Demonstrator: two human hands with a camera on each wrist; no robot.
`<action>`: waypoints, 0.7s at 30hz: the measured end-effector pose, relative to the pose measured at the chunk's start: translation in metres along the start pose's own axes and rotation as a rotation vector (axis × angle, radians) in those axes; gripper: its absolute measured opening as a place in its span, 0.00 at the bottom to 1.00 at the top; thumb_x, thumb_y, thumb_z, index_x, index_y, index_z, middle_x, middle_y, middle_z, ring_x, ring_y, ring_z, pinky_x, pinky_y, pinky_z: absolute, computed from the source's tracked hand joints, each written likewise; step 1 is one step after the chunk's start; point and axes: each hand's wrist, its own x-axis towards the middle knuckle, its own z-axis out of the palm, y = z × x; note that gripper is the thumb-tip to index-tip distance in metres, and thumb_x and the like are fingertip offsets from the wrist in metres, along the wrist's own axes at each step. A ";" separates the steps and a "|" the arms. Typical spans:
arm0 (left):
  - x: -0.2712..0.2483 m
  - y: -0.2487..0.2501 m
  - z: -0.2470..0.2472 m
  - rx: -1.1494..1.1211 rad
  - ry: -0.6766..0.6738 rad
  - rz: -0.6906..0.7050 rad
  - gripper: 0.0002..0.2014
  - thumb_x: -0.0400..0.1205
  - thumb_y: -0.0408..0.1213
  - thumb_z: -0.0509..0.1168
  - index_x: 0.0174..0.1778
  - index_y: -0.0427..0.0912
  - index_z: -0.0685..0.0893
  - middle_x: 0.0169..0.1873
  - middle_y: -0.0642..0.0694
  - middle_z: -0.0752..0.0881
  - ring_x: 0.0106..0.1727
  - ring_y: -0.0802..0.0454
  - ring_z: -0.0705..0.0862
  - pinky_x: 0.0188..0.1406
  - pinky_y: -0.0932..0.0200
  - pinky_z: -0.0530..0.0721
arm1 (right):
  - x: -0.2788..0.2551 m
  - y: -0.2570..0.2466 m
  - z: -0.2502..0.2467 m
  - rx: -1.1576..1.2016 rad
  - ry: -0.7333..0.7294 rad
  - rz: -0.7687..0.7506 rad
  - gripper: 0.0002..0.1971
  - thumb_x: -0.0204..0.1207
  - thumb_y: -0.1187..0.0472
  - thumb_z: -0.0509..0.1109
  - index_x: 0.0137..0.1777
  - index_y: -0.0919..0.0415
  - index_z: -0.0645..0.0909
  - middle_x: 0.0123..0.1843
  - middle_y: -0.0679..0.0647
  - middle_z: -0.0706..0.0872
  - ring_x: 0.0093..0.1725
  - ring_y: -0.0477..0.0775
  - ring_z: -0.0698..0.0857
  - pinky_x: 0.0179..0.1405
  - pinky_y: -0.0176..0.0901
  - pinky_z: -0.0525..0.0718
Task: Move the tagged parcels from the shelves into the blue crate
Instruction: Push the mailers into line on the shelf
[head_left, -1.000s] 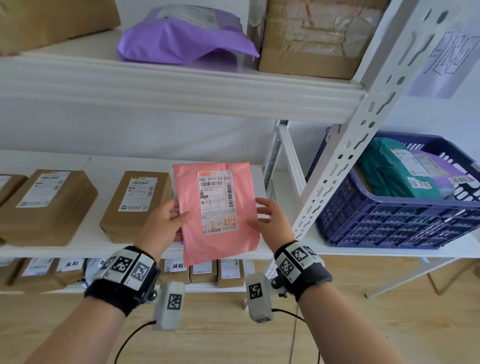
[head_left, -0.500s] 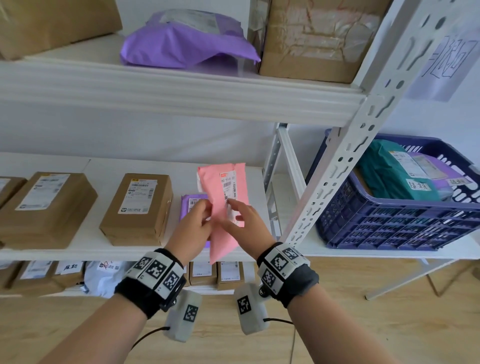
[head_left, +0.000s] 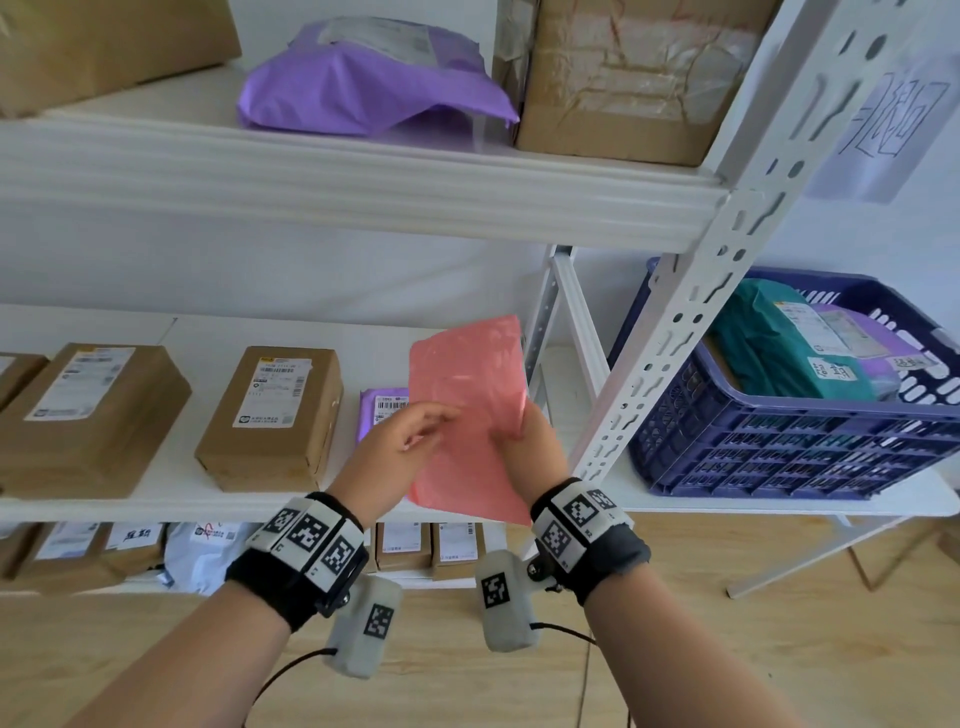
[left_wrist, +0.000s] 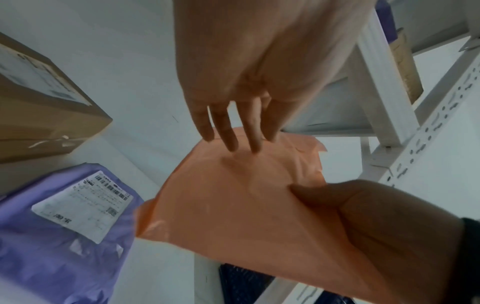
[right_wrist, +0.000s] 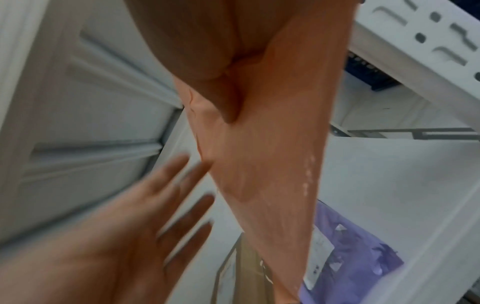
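Two hands meet at a pink parcel in front of the middle shelf; right hand pinches its edge; left hand hovers beside it, fingers spread; blue crate stands right.

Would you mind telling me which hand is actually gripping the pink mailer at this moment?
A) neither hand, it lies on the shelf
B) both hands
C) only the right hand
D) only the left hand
C: the right hand pinches the pink mailer at its edge with the thumb on its face, while the left hand is open with fingers spread, at most brushing the mailer's face.
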 end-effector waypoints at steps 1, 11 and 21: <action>0.001 -0.002 -0.003 0.000 0.085 -0.014 0.14 0.86 0.33 0.62 0.60 0.59 0.79 0.62 0.63 0.81 0.64 0.68 0.79 0.70 0.61 0.75 | 0.001 0.001 -0.002 0.023 0.014 0.002 0.16 0.77 0.71 0.60 0.62 0.61 0.78 0.55 0.56 0.86 0.55 0.57 0.85 0.57 0.54 0.83; 0.002 -0.004 -0.037 -0.304 0.160 -0.334 0.08 0.80 0.43 0.69 0.53 0.50 0.87 0.51 0.48 0.91 0.55 0.45 0.89 0.51 0.57 0.87 | 0.002 -0.003 -0.016 0.299 -0.108 0.142 0.12 0.79 0.71 0.67 0.51 0.51 0.81 0.54 0.58 0.89 0.57 0.65 0.87 0.61 0.66 0.83; 0.005 -0.006 -0.048 -0.240 0.308 -0.250 0.06 0.78 0.37 0.71 0.49 0.45 0.85 0.43 0.46 0.91 0.47 0.42 0.90 0.51 0.43 0.88 | 0.000 -0.001 -0.015 0.175 -0.207 0.117 0.18 0.71 0.60 0.78 0.60 0.58 0.81 0.55 0.57 0.89 0.56 0.60 0.88 0.57 0.62 0.87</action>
